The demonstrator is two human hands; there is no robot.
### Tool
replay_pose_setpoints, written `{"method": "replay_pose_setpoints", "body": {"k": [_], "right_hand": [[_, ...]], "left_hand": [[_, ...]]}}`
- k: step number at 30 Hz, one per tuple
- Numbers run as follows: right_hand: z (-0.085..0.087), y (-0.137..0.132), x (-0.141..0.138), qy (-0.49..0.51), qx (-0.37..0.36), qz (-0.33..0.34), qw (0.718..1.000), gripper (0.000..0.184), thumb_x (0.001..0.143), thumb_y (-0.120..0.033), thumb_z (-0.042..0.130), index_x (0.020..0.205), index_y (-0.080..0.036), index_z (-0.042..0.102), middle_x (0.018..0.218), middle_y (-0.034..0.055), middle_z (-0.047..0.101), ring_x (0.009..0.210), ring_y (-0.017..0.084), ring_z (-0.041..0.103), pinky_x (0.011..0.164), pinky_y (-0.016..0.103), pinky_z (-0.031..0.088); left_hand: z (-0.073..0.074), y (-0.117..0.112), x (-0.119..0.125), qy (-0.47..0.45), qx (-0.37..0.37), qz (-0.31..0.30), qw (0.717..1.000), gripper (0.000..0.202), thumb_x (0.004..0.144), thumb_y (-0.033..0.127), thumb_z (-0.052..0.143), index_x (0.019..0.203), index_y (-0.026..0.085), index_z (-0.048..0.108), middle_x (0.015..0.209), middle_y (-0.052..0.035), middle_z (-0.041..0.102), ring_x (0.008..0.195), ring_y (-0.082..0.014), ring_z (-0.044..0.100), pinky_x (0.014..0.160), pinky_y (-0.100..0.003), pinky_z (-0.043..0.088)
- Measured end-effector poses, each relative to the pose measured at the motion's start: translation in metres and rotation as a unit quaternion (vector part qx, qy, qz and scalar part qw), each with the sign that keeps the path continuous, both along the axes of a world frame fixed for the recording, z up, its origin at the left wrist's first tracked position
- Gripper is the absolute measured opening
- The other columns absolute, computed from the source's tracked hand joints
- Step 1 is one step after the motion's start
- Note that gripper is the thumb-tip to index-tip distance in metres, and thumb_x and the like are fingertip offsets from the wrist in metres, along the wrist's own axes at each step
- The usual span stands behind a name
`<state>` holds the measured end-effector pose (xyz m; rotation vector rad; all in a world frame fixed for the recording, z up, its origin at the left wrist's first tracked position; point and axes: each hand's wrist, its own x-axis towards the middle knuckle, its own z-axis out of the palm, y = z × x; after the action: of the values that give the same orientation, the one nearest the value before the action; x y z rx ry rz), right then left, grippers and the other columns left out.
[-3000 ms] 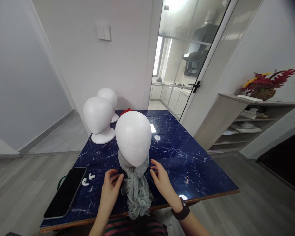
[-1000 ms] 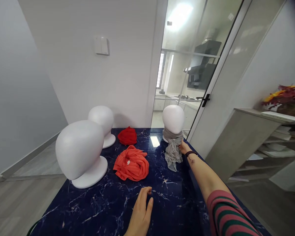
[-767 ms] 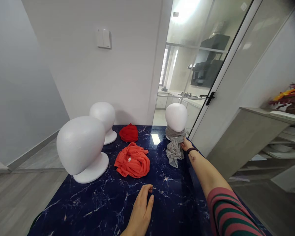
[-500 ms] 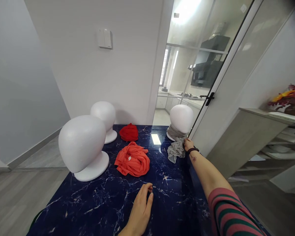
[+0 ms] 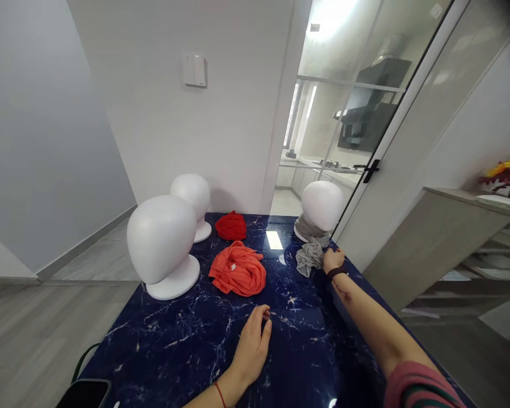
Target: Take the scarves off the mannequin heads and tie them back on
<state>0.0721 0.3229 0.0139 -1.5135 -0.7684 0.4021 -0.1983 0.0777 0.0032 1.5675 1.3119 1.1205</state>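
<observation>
On the dark blue marbled table (image 5: 182, 345), my left hand (image 5: 255, 343) lies near the front, with its fingers extended, slightly bent, and holding nothing. My right hand (image 5: 334, 260) is curled at the right edge of a crumpled grey scarf (image 5: 309, 258). Its fingertips are turned away, so whether it grips any cloth is hidden. The grey scarf runs around the neck of a white foam head (image 5: 322, 204), its loose part spread on the tabletop in front. Ahead of my left hand sits a bunched orange-red scarf (image 5: 238, 275) with a small white tag.
Two more white foam heads stand at the left, a nearer one (image 5: 161, 241) and a farther one (image 5: 191, 195). A folded dark red cloth (image 5: 231, 226) lies at the back. A black device (image 5: 84, 394) is at the front left corner. A glass door (image 5: 344, 113) and shelf unit (image 5: 433, 238) border the right.
The view has shifted slightly left. My right hand has drawn back a little toward me, along the grey scarf's edge. The scarves and foam heads keep their places on the table.
</observation>
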Motion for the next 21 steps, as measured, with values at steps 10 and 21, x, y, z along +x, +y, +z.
{"method": "replay_pose_setpoints", "body": {"k": [10, 21], "right_hand": [[-0.017, -0.133, -0.160, -0.362, 0.092, 0.386, 0.843, 0.052, 0.078, -0.038, 0.060, 0.126, -0.021, 0.048, 0.134, 0.0104, 0.044, 0.124, 0.023, 0.040, 0.102, 0.040, 0.034], [-0.007, -0.164, -0.177, -0.542, -0.100, 0.363, 0.751, 0.030, 0.086, -0.025, 0.052, 0.115, -0.021, 0.059, 0.113, 0.0095, 0.056, 0.099, 0.023, 0.050, 0.086, 0.032, 0.041]], "left_hand": [[0.002, 0.000, -0.003, -0.050, 0.062, 0.138, 0.987, 0.013, 0.088, 0.029, 0.040, 0.087, 0.020, 0.050, 0.085, -0.0024, 0.057, 0.081, -0.0163, 0.056, 0.079, -0.031, 0.044], [0.027, 0.043, -0.167, 0.071, -0.035, 0.536, 0.841, 0.075, 0.065, 0.022, 0.069, 0.128, 0.005, 0.031, 0.135, -0.0263, 0.035, 0.132, -0.0345, 0.026, 0.107, -0.047, 0.022]]}}
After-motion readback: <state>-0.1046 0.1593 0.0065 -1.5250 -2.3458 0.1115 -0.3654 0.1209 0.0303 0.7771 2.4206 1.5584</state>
